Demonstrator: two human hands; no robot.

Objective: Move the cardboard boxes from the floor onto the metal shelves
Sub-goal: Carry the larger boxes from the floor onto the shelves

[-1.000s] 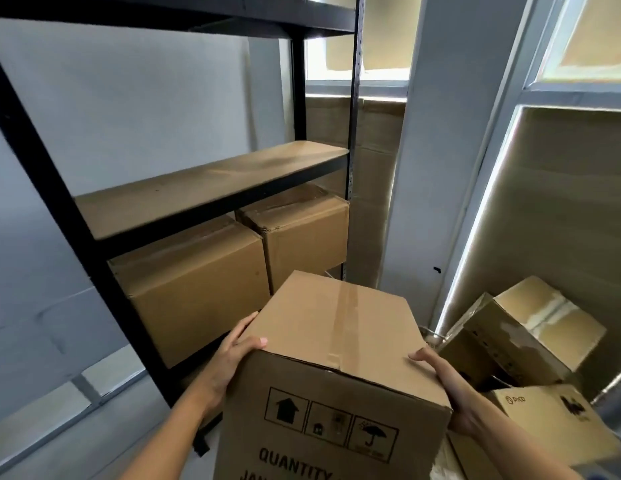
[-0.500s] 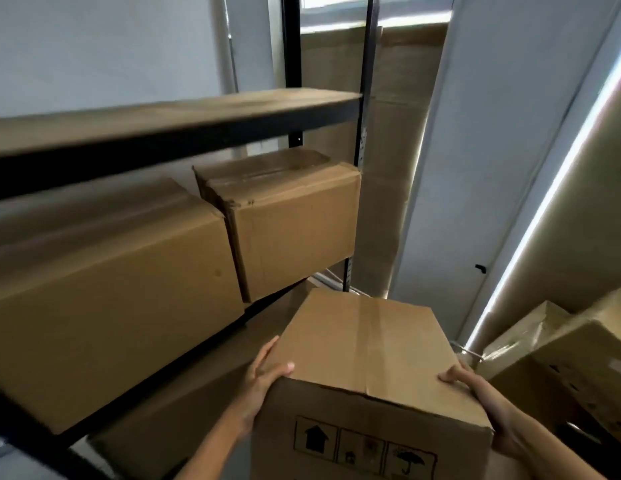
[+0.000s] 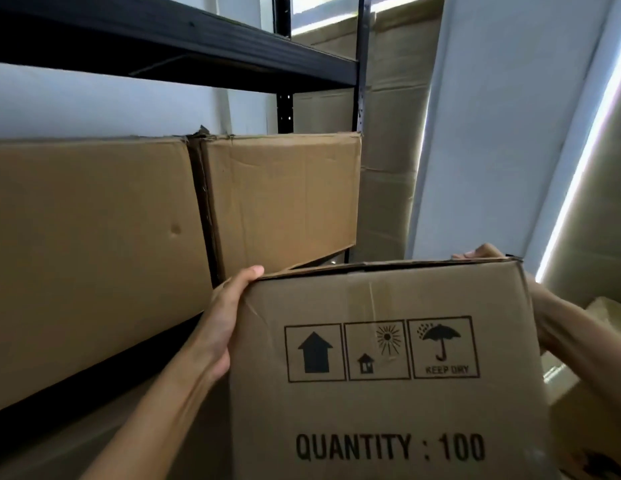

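Along the left of the frame stands the black metal shelving [image 3: 184, 39], its upper board crossing the top left corner dark and seen from beneath, a pale wall behind it. On the shelf below sit two cardboard boxes touching side by side: a wide box [image 3: 90, 258] filling the left half of the frame, with a small dent on its face, and a narrower box [image 3: 285, 199] at centre, its top corner torn. Under them, at lower left, another brown carton face shows in shadow. The left hand [image 3: 226, 317] lies against the left side of the carried box [image 3: 388, 368], thumb hooked over its top edge, grasping it. That box fills the lower centre and right, in the air in front of the shelf and lower than the two stored boxes, printed with an arrow, a sun, an umbrella marked KEEP DRY, and QUANTITY : 100. The right hand [image 3: 482, 252] reaches over its far top right corner, fingers curled on the edge, holding it. Behind, a white wall panel rises at upper right beside cardboard-covered windows with light leaking round them, and more cartons [image 3: 600, 403] sit at the right edge.
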